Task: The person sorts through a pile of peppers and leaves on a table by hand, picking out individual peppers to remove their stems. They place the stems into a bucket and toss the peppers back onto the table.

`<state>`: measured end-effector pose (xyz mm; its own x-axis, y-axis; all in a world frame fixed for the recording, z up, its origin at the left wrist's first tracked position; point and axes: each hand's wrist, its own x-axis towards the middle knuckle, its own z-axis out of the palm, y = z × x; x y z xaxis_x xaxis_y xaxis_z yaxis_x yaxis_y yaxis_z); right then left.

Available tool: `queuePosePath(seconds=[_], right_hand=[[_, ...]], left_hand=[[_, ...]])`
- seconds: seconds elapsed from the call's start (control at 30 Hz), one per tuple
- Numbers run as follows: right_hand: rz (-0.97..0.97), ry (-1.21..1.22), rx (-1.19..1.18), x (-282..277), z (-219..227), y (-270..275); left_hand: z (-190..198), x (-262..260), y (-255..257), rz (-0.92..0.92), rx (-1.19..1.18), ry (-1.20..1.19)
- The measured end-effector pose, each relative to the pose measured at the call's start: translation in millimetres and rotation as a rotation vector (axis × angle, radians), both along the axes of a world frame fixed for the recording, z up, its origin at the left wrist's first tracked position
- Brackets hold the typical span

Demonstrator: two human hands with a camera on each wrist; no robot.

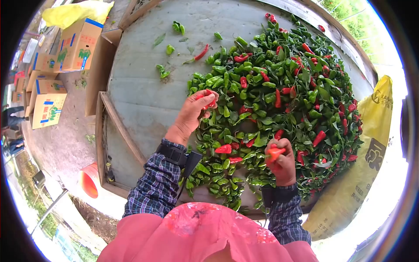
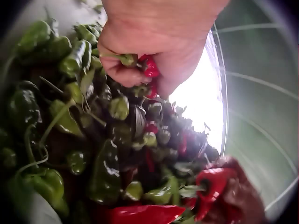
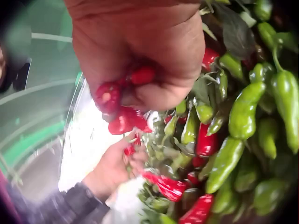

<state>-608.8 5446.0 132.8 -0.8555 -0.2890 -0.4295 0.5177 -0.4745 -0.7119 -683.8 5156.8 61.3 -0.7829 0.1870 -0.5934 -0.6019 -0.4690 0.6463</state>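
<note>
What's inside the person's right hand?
Red peppers show in the right hand, partly exposed. Whatever its closed grip covers cannot be seen, so their full count is unclear.

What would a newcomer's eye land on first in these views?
A heap of green and red peppers covers much of the grey table's right side in the head view. The left hand and right hand grip red peppers, the left by the heap's left edge, the right lower in view. A yellow sack lies at far right.
</note>
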Motion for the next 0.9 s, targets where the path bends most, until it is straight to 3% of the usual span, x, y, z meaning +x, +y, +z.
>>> queuePosePath(seconds=[0.03, 0.1, 0.2, 0.27, 0.37, 0.4, 0.5, 0.53, 0.6, 0.63, 0.67, 0.73, 0.77, 0.8, 0.87, 0.9], right_hand=[[0.000, 0.006, 0.002, 0, -5, 1], [-0.145, 0.008, -0.433, -9, -9, -11], [-0.081, -0.015, -0.504, -28, 3, -22], [-0.009, -0.008, -0.484, -49, 15, -16], [-0.037, 0.082, 0.084, -73, 35, -5], [-0.034, 0.082, 0.088, -80, 31, -2], [0.275, 0.453, 1.231, -101, 18, -4], [0.278, 0.452, 1.228, -108, 14, -11], [0.441, 0.630, 1.903, -120, 6, -23], [0.467, 0.642, 1.981, -122, -3, -25], [0.464, 0.644, 1.977, -122, -9, -26], [0.503, 0.624, 2.014, -121, -15, -29], [0.518, 0.579, 2.027, -121, -13, -29], [0.519, 0.579, 2.028, -121, -12, -28], [0.572, 0.562, 2.055, -120, -10, -28], [0.542, 0.620, 2.047, -120, -11, -27]], left_hand=[[6, -3, -2, 0.024, 0.058, 0.006], [18, -19, 5, -0.027, 0.005, 0.090], [17, -49, 29, -0.113, -0.147, 0.196], [7, -70, 49, -0.226, -0.817, 0.533], [3, -90, 74, -0.423, -1.140, 0.459], [3, -93, 80, -0.541, -1.296, 0.399], [-6, -92, 89, -0.553, -1.334, 0.421], [-10, -90, 89, -0.515, -1.352, 0.483], [-18, -80, 86, -0.425, -1.351, 0.575], [-22, -77, 84, -0.333, -1.343, 0.672], [-24, -76, 77, -0.333, -1.348, 0.672], [-26, -71, 53, -0.247, -0.801, 0.485], [-11, -67, 39, -0.162, -0.337, 0.210], [-3, -61, 30, -0.162, -0.336, 0.210], [7, -51, 18, -0.025, -0.093, 0.106], [14, -52, 20, -0.009, -0.117, 0.139]])
